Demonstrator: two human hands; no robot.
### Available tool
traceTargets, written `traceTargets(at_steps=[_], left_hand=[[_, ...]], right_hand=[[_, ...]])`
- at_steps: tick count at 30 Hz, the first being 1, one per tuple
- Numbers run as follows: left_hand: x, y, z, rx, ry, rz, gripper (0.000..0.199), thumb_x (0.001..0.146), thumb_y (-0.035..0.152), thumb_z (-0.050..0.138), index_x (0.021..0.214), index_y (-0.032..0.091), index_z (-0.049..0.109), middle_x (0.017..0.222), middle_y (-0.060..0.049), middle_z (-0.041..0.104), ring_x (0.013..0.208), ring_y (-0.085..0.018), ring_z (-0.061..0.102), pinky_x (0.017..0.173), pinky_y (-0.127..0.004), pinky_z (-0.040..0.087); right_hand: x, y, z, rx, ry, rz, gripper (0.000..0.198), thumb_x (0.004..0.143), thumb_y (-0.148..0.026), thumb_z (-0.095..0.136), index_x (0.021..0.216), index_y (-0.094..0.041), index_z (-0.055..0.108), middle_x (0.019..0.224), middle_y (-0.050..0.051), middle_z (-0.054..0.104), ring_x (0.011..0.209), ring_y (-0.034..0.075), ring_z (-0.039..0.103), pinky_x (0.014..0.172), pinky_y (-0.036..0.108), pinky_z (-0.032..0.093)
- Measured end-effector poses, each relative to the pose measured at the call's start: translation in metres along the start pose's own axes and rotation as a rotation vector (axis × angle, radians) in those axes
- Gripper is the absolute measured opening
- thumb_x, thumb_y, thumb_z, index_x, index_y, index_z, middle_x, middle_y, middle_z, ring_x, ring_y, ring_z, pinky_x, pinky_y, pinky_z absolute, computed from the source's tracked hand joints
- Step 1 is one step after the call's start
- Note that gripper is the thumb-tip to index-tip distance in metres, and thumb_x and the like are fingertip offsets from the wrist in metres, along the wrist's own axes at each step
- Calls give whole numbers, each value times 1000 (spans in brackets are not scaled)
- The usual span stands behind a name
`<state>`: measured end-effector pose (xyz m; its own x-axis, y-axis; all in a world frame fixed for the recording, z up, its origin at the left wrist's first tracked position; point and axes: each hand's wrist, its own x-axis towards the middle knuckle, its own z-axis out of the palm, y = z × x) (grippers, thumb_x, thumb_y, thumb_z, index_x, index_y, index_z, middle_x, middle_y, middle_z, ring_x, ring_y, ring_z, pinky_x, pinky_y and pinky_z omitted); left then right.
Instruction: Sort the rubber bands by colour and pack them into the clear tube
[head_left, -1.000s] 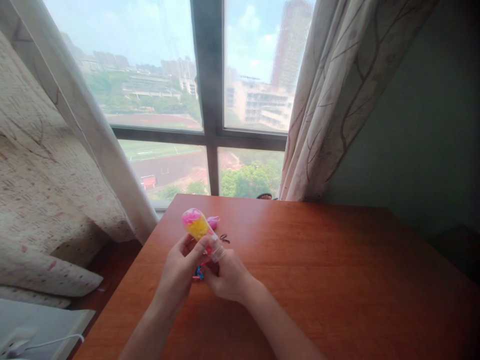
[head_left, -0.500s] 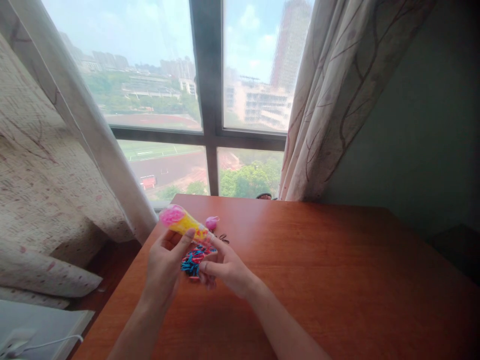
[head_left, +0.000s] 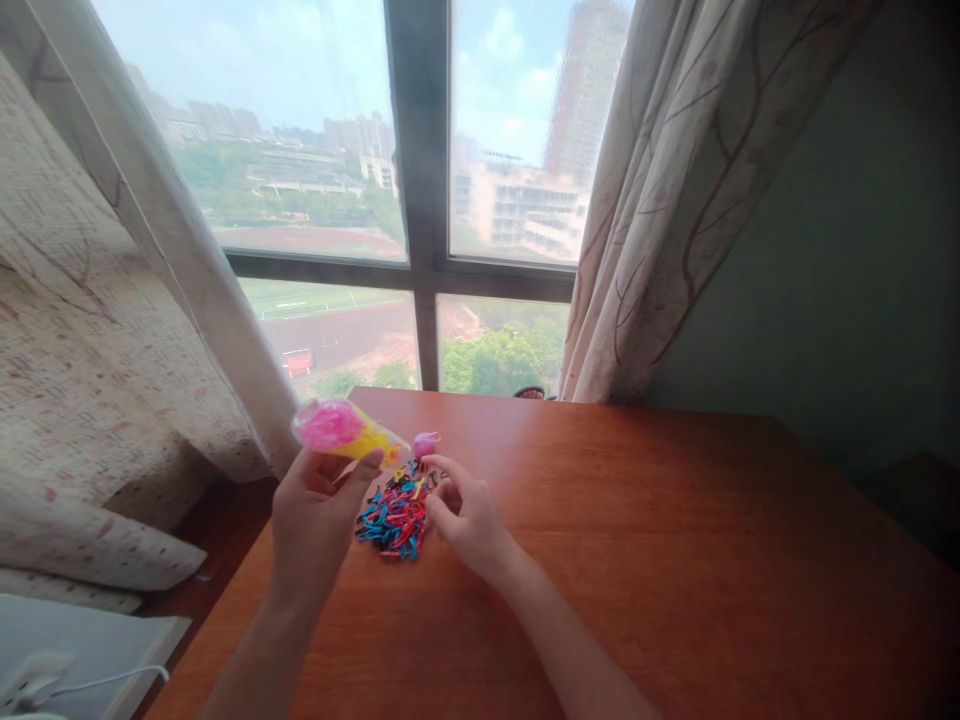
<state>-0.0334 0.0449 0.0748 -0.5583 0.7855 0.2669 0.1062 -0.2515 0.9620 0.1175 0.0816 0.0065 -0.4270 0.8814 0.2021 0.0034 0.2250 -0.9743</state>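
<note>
My left hand (head_left: 311, 510) is closed around a clear cone-shaped container (head_left: 341, 430), tilted with its wide end up to the left. Pink contents fill the wide end, yellow ones sit lower down, and a few orange bits lie near the narrow end. On the tabletop below is a heap of small hair elastics (head_left: 395, 515) in blue, red and black, with a little yellow. My right hand (head_left: 465, 510) hovers at the heap's right edge, index finger stretched out and thumb apart, nothing visible in it. A small pink round piece with a loop (head_left: 426, 443) rests just behind the heap.
The brown wooden table (head_left: 637, 540) extends to the right. Behind it stands a framed window (head_left: 427, 270) with patterned curtains (head_left: 645, 200) at both sides. At the lower left is a white surface (head_left: 82, 640) with a white cable (head_left: 112, 682).
My left hand has carried the container left, away from my right hand. My right hand has let go of its narrow end and drawn back to the right, uncovering more of the heap.
</note>
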Motion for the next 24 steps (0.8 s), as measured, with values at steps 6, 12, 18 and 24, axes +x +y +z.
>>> traceTargets(at_steps=[6,12,18,24], left_hand=[[-5,-1,-18,23,54,13,31,63,25,85,89,22,68,82,3,74,88,-22,71,84,-28,57],[-14,-3,-33,97,103,-4,34,61,29,87,90,24,70,85,3,75,88,-24,71,85,-31,58],[-19,-5,-32,110,14,-51,42,59,36,87,95,24,71,90,-1,76,91,-27,71,86,-37,59],[-19,-5,-30,88,-39,-109,44,56,35,88,94,21,72,92,-3,77,90,-26,72,80,-30,60]], right_hand=[[2,2,-5,-101,57,-26,41,83,-19,53,123,-18,59,63,-5,58,52,9,50,52,20,39],[0,1,-1,-123,49,-58,34,82,-19,52,114,-17,64,62,-5,55,52,10,47,52,20,37],[-2,-2,2,-160,15,-55,34,81,-18,52,113,-19,66,60,-6,50,51,9,42,50,19,33],[-1,-5,2,-150,48,-82,32,81,-19,52,109,-18,67,60,-6,50,51,9,42,50,20,34]])
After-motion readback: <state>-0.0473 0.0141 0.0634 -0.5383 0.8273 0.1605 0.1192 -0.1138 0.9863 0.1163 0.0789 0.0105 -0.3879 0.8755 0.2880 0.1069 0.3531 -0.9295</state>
